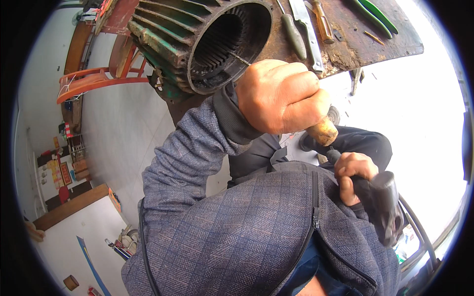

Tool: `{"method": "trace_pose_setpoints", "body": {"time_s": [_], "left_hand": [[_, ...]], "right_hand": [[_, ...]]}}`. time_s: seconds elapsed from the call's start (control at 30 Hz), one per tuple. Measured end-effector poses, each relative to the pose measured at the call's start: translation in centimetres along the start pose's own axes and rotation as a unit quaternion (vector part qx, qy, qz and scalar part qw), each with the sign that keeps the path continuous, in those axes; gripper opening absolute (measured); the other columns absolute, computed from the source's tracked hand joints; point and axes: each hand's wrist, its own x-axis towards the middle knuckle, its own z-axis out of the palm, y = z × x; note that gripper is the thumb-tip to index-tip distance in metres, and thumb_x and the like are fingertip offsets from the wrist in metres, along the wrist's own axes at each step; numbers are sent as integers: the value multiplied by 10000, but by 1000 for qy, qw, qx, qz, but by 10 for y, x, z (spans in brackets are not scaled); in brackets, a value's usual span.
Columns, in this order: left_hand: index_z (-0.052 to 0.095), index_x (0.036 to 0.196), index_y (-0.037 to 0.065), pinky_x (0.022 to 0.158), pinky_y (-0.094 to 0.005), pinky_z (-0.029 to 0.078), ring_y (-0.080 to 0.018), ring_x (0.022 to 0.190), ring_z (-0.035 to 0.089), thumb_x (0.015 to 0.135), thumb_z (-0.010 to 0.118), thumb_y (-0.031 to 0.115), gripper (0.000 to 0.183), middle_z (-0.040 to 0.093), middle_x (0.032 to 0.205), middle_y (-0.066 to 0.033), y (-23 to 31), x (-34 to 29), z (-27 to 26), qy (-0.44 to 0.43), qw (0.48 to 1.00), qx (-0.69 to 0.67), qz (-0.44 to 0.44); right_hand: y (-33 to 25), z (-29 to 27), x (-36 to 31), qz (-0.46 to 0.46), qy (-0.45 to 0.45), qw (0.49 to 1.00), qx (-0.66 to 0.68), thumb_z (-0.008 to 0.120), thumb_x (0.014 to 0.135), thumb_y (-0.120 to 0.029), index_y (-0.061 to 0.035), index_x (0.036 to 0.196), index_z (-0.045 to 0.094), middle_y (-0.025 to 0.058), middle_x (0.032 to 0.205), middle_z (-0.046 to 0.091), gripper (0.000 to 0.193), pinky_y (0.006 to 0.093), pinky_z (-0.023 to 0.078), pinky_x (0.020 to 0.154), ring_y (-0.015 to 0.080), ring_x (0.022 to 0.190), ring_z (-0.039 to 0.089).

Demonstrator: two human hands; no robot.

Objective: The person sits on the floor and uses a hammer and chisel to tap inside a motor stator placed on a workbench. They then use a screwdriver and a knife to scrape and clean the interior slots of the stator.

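Observation:
A green, finned motor housing (165, 37) lies on its side at the bench edge, its round slotted bore facing me. My left hand (284, 96) is closed around a hand tool with a worn yellowish handle (323, 132). Its thin metal shaft (240, 58) points into the bore; the tip's shape cannot be made out. Lower right, my right hand (356, 172) grips a hammer by its dark handle (334, 157). The dark metal hammer head (386, 204) is beside that hand, apart from the handle my left hand holds.
On the worn bench (353, 54) lie a grey-handled tool (294, 37), a long flat metal blade (307, 32), an amber-handled screwdriver (323, 22) and green-handled pliers (377, 17). A reddish wooden chair (98, 81) stands to the left. A white-topped table (84, 241) is at lower left.

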Motion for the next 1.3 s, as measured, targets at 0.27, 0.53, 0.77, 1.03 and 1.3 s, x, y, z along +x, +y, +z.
{"method": "trace_pose_setpoints", "body": {"time_s": [0.27, 0.53, 0.77, 1.03, 1.3], "left_hand": [[651, 992, 37, 470, -328, 464, -206, 586, 600, 769, 877, 133, 332, 559, 761, -46, -1, 0, -1, -14, 1000, 21, 10], [639, 1013, 45, 466, -344, 481, -226, 576, 613, 792, 892, 94, 340, 582, 779, -56, -5, 5, -4, 28, 999, 17, 4], [635, 997, 65, 488, -339, 513, -226, 579, 644, 772, 894, 27, 345, 613, 762, -64, -8, 13, -8, 68, 998, 10, -3], [645, 1000, 65, 502, -333, 523, -215, 581, 651, 784, 910, 65, 341, 634, 785, -74, -10, 10, -5, 74, 996, 29, -39], [651, 969, 61, 495, -347, 527, -240, 584, 652, 782, 901, 89, 314, 616, 774, -69, -11, 8, 3, 71, 997, 34, -18]], "right_hand": [[0, 11, 2, -57, 8, 996, -62, 755, 883, -80, -2, 974, 642, 76, 772, 633, 165, 311, 478, 594, 173, 618, 587], [-16, 5, 8, 117, -65, 986, -101, 859, 814, -124, -39, 1045, 684, 91, 839, 712, 302, 319, 570, 653, 229, 698, 715], [-16, 0, 15, -39, -12, 998, -47, 859, 857, -23, 80, 1032, 646, 164, 849, 695, 294, 332, 579, 613, 257, 687, 708], [-58, 15, 23, 100, 93, 986, -92, 801, 896, -26, -10, 1049, 699, 59, 878, 706, 184, 314, 517, 680, 172, 755, 672], [-48, 7, 15, 223, -22, 956, -188, 902, 826, -103, 42, 1139, 663, 90, 895, 706, 420, 295, 582, 606, 145, 683, 692]]}}
